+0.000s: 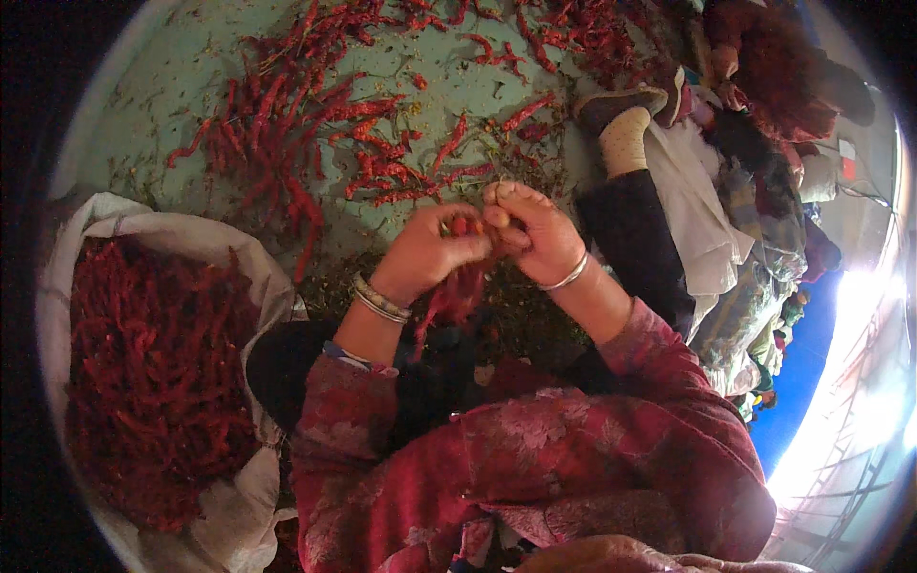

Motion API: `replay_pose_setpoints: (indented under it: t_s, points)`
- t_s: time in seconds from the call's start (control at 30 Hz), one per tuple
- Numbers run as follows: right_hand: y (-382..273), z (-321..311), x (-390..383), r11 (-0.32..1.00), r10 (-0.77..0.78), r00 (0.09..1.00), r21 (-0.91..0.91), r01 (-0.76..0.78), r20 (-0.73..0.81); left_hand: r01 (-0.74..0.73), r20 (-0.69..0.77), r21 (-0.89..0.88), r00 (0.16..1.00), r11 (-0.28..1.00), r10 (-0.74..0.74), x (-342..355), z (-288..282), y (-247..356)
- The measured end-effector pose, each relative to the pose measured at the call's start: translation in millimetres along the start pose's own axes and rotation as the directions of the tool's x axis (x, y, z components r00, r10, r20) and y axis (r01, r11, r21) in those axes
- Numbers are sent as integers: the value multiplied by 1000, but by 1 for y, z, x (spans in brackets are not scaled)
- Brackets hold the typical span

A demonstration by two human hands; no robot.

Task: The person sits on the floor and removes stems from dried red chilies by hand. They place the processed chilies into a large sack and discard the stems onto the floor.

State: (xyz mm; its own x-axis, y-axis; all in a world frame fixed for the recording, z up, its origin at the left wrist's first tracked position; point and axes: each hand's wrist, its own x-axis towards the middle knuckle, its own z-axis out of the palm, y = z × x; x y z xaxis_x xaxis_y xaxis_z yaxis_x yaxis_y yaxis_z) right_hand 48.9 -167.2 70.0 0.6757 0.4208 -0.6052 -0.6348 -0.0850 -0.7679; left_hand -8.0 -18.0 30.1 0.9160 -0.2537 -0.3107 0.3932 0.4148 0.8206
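Note:
Both of my hands meet in front of my chest, above the floor. My left hand (432,253) is closed round a few dried red chilies (458,292), which hang below it, a little blurred. Beside it, my right hand (541,235) has its fingers bent and pressed together at the chilies' upper ends. What those fingers pinch is too small to make out. Just beyond my hands, loose red chilies (392,172) lie scattered on the pale green floor.
At my left stands an open white sack (272,263) filled with red chilies. A larger chili heap (263,129) lies ahead to the left. Stems and debris (544,320) litter the floor near me. Another person's leg (638,224) stretches in from the right, with more people beyond.

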Motion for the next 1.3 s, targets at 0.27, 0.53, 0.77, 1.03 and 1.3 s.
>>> replay_pose_setpoints:
  t_s: [0.27,0.53,0.77,1.03,1.3]
  points:
    - [10,-113,61,114,-413,904,-978,173,111,119,234,-232,970,965,-63,4,2,-1]
    - [9,-171,117,-129,-549,830,-991,37,102,230,39,-143,973,963,-227,11,-2,-15]
    - [4,-170,110,64,-529,848,-995,76,31,131,-191,-338,960,932,-204,15,-2,-13]
    - [4,-97,55,740,38,990,-662,-118,-134,18,-298,-107,953,994,-49,9,-6,-12]
    - [-8,-49,20,868,117,993,-486,-102,0,-31,-359,-243,931,969,-61,9,-5,-3]
